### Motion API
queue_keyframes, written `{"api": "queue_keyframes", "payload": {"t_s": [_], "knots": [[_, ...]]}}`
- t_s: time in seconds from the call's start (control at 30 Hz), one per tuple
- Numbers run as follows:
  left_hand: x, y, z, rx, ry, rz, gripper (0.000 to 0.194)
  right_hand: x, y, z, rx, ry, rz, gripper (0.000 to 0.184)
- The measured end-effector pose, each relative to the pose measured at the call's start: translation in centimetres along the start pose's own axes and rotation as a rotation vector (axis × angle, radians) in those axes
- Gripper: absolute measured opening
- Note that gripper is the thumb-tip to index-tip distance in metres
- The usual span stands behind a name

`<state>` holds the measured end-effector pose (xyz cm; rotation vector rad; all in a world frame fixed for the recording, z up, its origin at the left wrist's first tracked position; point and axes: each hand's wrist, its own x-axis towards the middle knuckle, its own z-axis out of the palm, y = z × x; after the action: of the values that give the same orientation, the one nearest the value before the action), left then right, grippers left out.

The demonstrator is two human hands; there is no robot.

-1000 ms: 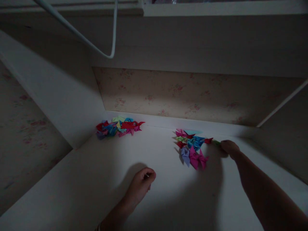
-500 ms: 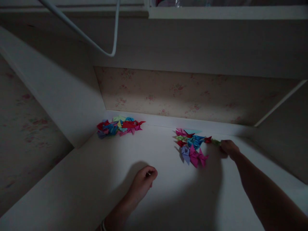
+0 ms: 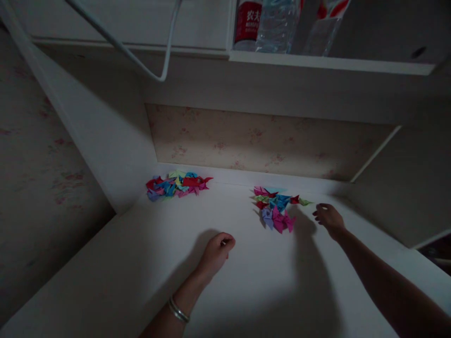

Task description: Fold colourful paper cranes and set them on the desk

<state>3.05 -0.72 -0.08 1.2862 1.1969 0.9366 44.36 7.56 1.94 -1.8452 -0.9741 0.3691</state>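
My right hand [image 3: 330,218] is over the white surface at the right, fingers apart, holding nothing. Just left of its fingertips lies a green folded-paper piece [image 3: 305,202], apart from the hand. A red folded-paper piece [image 3: 295,200] lies against that, at the right end of a group with blue folded paper [image 3: 280,202], magenta folded paper [image 3: 280,219] and lilac folded paper [image 3: 268,217]. My left hand [image 3: 215,251] is curled nearer me, thumb meeting the fingers, with nothing seen in its grip. Farther left, a multicoloured heap of folded paper [image 3: 169,186] rests by the back edge.
The white desk [image 3: 232,291] ends at a floral-papered back wall [image 3: 246,136]. Slanting side panels [image 3: 102,126] stand left and right. Plastic bottles [image 3: 276,23] stand on a shelf overhead. A bent white tube [image 3: 141,68] hangs at upper left.
My right hand has let go of the green folded-paper piece, drawn back slightly and spread its fingers. The left hand stays curled. The view has tilted up, showing more of the shelf bottles.
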Motion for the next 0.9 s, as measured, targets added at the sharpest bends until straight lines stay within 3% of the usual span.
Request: {"api": "queue_keyframes", "payload": {"t_s": [0.17,0.33,0.47,0.57,0.6,0.63,0.73,0.9], "knots": [[-0.1,-0.5,0.0,-0.007,0.004,0.028,0.021,-4.3,-2.0,1.2,0.128,-0.109,0.016,0.029],[-0.5,-0.3,0.0,-0.008,-0.001,0.057,0.022,-11.1,-5.8,3.4,0.328,-0.304,-0.051,0.031],[-0.8,0.0,0.1,-0.007,0.001,0.060,0.023,-18.1,-9.5,7.5,0.624,-0.530,0.003,0.037],[-0.6,-0.3,0.1,-0.012,-0.014,0.079,0.020,-23.1,-10.8,11.7,0.663,-0.649,0.029,0.038],[-0.5,-0.6,0.1,-0.017,-0.016,0.086,0.018,-24.4,-10.8,13.0,0.634,-0.651,0.002,0.040],[-0.3,-0.8,0.0,-0.025,-0.013,0.090,0.016,-25.6,-10.7,14.0,0.607,-0.560,-0.043,0.041],[0.4,-1.6,-0.2,-0.029,0.010,0.091,0.013,-27.3,-9.9,15.6,0.535,-0.541,-0.132,0.037],[0.8,-2.0,-0.2,0.053,-0.013,0.127,0.013,-27.0,-8.8,14.6,0.465,-0.612,-0.213,0.036]]}}
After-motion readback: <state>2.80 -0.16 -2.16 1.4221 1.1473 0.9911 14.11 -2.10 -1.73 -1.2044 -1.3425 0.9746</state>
